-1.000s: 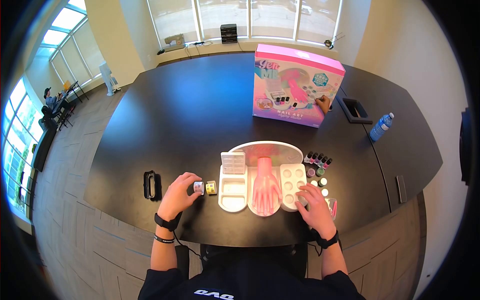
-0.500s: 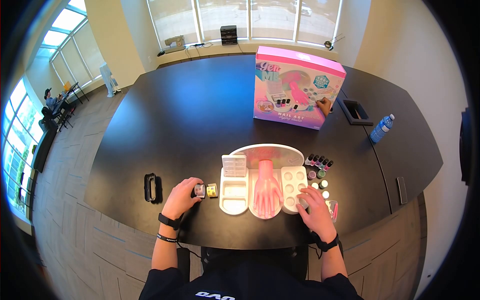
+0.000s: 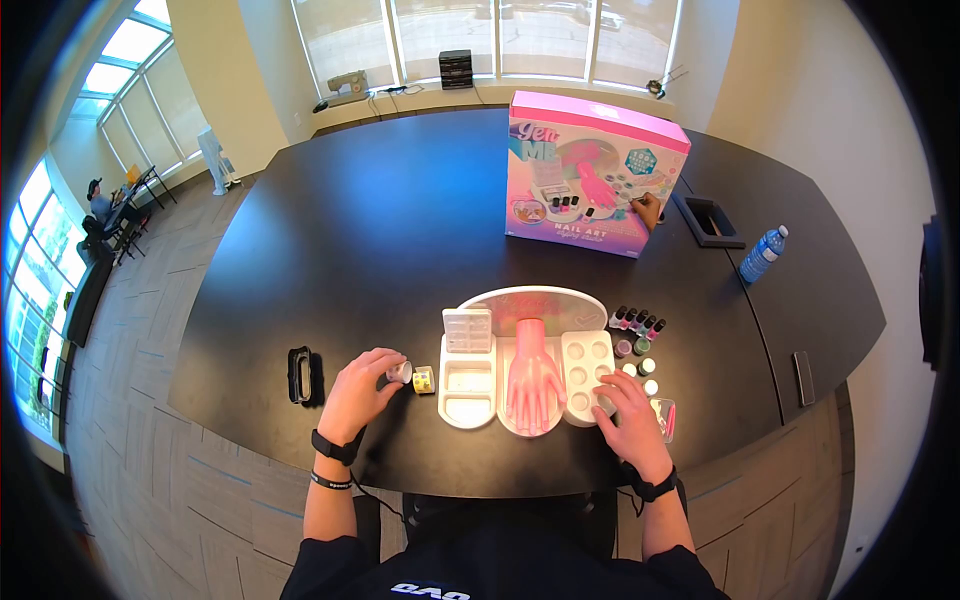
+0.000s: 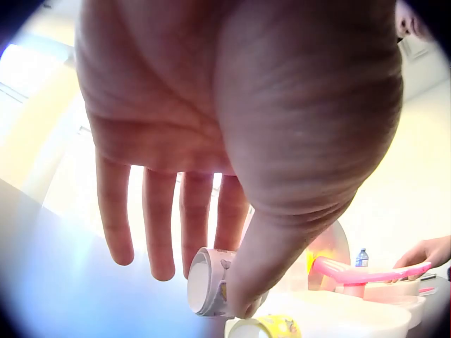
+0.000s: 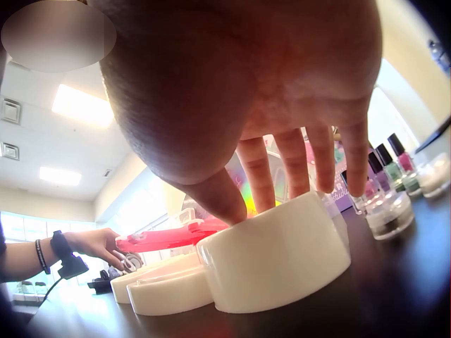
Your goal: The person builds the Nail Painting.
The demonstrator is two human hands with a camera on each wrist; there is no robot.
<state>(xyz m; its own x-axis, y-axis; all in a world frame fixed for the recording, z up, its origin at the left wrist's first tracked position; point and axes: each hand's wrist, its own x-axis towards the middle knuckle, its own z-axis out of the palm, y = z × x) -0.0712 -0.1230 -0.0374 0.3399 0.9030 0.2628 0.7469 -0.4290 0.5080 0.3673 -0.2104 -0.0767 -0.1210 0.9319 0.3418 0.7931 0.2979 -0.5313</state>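
Observation:
Between thumb and fingers, my left hand (image 3: 357, 393) pinches a small white roll of printed stickers (image 4: 217, 285), tilted with its round end showing. Close beside it is a yellow printed sticker roll (image 3: 423, 379). The white nail-art station (image 3: 503, 385) is to the right of both, with a pink model hand (image 3: 533, 375) lying palm down in its middle. My right hand (image 3: 634, 420) rests on the station's right section of round wells (image 3: 577, 375). In the right wrist view its thumb and fingertips touch the top of the white section (image 5: 278, 260), fingers fairly straight.
Several nail polish bottles (image 3: 637, 321) and small jars (image 3: 641, 346) stand right of the station. A pink product box (image 3: 600, 175) stands behind, with a water bottle (image 3: 763, 256) farther right. At left lies a black frame-shaped object (image 3: 300, 376); a phone (image 3: 803, 380) is at right.
My left hand has turned the white sticker roll so that its round end now faces more upward. My right hand has stayed on the station.

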